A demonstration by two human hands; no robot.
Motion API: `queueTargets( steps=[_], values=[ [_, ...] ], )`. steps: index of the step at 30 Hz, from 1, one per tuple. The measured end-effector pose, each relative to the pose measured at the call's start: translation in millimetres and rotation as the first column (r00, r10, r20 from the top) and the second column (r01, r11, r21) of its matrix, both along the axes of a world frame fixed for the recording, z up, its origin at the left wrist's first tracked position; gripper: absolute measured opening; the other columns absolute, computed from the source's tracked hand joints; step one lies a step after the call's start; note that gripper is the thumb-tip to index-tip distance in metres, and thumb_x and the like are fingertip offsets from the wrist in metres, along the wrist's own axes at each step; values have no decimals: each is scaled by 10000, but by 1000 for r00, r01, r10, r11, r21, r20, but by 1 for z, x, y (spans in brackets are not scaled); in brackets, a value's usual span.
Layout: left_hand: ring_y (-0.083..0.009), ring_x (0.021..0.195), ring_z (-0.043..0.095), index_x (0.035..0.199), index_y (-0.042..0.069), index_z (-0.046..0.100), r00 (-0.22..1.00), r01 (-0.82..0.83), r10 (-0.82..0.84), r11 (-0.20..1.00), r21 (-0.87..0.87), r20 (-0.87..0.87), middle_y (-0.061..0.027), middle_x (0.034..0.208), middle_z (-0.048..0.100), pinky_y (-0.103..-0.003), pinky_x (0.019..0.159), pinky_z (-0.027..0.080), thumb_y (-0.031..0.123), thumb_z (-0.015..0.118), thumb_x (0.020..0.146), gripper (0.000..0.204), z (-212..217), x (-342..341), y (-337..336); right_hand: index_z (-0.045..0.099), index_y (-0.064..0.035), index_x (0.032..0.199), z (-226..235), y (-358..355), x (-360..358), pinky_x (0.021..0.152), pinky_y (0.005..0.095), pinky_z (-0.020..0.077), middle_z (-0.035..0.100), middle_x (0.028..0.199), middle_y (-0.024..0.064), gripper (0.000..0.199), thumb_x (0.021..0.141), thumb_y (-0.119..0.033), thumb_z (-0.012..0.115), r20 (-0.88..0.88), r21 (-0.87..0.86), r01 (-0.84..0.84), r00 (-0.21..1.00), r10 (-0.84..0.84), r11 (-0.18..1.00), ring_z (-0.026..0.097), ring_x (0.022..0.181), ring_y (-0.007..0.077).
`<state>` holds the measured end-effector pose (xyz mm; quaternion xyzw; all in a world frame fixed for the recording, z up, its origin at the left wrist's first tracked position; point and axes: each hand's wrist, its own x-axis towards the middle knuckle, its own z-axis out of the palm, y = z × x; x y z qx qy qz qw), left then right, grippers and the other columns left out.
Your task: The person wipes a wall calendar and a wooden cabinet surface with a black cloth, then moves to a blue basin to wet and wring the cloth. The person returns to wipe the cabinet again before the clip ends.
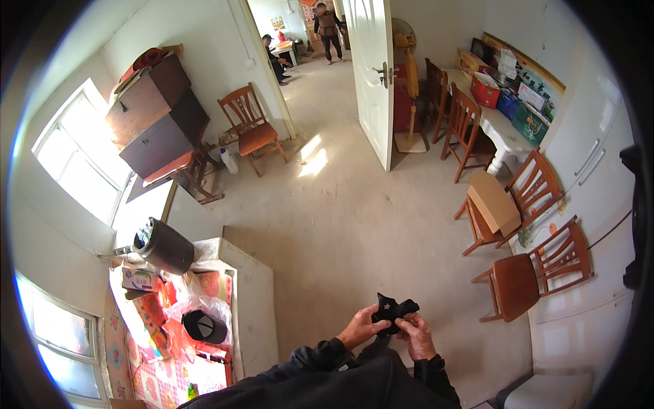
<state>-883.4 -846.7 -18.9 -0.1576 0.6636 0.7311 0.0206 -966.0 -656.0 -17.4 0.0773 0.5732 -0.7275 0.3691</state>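
Note:
In front of my body I hold a small, soft black cloth piece (390,311) with a pale star on it; its exact kind I cannot make out. My left hand (360,328) pinches its left side between thumb and fingers. On the other side, my right hand (417,337) grips the lower right part, thumb toward the middle. Both hands are close together above the floor, and dark sleeves cover my forearms. Part of the cloth is hidden behind my fingers.
At left, a counter holds a black bin (166,246), plastic bags and a dark cap (204,326). Wooden chairs (512,285) line the right wall, one bearing a cardboard box (493,202). Beyond an open white door (370,78), one person (328,31) stands and another (274,60) sits.

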Motion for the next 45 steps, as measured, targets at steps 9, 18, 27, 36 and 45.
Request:
queueTargets(
  steps=[9, 18, 27, 36, 45],
  values=[
    [-143, 949, 722, 1324, -22, 636, 993, 16, 4, 986, -165, 118, -98, 1065, 774, -316, 861, 598, 279, 926, 887, 604, -2, -82, -21, 705, -96, 1069, -10, -32, -103, 666, 271, 553, 711, 932, 1, 179, 947, -153, 825, 21, 31, -106, 994, 105, 994, 678, 768, 122],
    [-154, 887, 711, 1247, -15, 679, 997, -30, 46, 970, -241, 61, -111, 994, 775, -348, 792, 585, 267, 895, 903, 495, -9, -159, -87, 709, -99, 1053, -8, -96, -177, 651, 267, 570, 712, 913, 10, 158, 953, -157, 817, 2, 82, -126, 992, 126, 989, 680, 740, 111],
    [-143, 896, 705, 1258, -14, 689, 992, 22, -6, 991, -130, 127, -94, 992, 775, -342, 807, 585, 268, 885, 916, 485, -10, -203, -154, 725, -105, 1073, -3, -155, -214, 645, 269, 566, 714, 899, 0, 135, 967, -142, 801, 37, 92, -99, 995, 96, 991, 671, 710, 111],
    [-226, 962, 757, 1212, -36, 676, 988, -94, 131, 932, -350, 82, -165, 1028, 789, -384, 872, 604, 368, 947, 838, 613, -6, -220, -166, 741, -91, 1089, 3, -187, -253, 688, 244, 519, 696, 891, -25, 176, 959, -172, 825, 23, 53, -233, 973, 232, 971, 643, 748, 83],
    [-157, 920, 721, 1169, -31, 685, 964, -214, 250, 934, -285, 94, -110, 979, 773, -348, 816, 595, 352, 922, 881, 534, 8, -239, -153, 748, -78, 1158, 13, -180, -287, 733, 240, 559, 737, 974, -9, 227, 980, -206, 807, -19, 14, -347, 938, 347, 938, 678, 789, 80]
  ],
)
